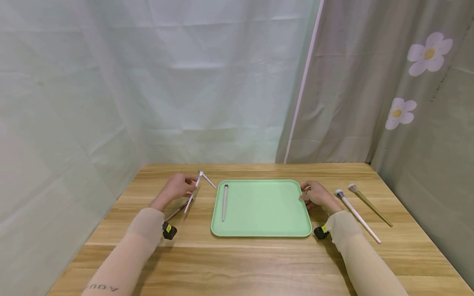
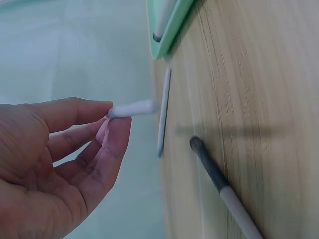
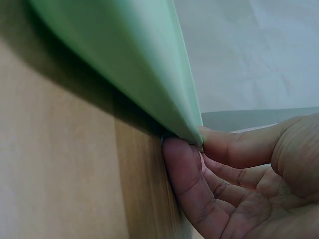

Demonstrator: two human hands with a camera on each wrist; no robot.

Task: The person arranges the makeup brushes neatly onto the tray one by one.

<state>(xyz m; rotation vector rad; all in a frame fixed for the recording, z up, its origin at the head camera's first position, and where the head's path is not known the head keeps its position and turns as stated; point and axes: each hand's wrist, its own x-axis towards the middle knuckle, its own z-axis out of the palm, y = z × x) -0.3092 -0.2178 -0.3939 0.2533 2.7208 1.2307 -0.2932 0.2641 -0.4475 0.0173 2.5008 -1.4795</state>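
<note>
My left hand [image 1: 177, 187] pinches a slim white makeup brush [image 1: 190, 200] between thumb and fingertips, raised above the table left of the green tray [image 1: 266, 210]. In the left wrist view the held brush [image 2: 133, 108] is seen nearly end-on, blurred. Below that hand lies a makeup brush with a dark head [image 2: 209, 168]. A thin white stick-like brush [image 1: 209, 181] rests just beyond it. My right hand [image 1: 317, 195] grips the tray's right rim, thumb on top and a finger underneath. One pale brush [image 1: 224, 205] lies along the tray's left side.
Right of the tray, two larger makeup brushes lie slanted on the wooden table [image 1: 237, 267]: one with a white handle [image 1: 360, 218], one with a gold handle [image 1: 373, 206]. Curtains [image 1: 222, 90] hang along the table's back and sides.
</note>
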